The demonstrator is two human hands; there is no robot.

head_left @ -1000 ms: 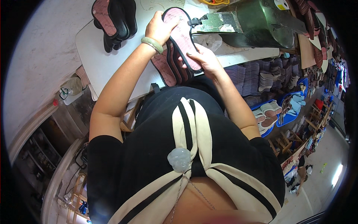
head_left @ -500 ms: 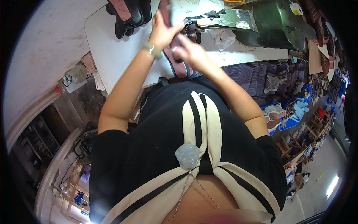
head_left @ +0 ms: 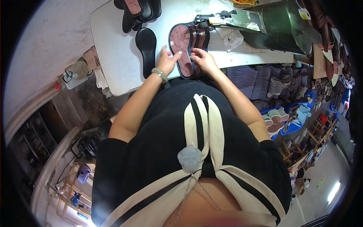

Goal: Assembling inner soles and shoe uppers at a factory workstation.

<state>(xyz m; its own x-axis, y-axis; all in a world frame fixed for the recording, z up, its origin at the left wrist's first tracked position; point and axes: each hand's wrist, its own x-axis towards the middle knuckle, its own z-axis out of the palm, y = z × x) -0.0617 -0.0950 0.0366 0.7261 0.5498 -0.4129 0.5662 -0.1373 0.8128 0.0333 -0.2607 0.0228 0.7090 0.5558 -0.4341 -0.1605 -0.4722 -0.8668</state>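
A stack of shoe insoles, pink on top with black edges, lies on the white table in front of me. My left hand is at its left side, fingers spread and thumb tip over the pink surface. At the narrow middle of the stack's right side, my right hand has its thumb and fingers closed on the edge of an insole; its lower fingers are partly hidden. A single black insole rests flat, left of my left hand.
Black insoles with a pink patch are piled at the far left of the white table. A green sewing machine stands at the far right, crumpled white paper beside it. Stacked grey-purple pieces and blue baskets are to the right.
Both hands have come nearer to me from beside the machine, and my left hand has opened. The black insole now lies on the table at the left, and the pink stack shows fully.
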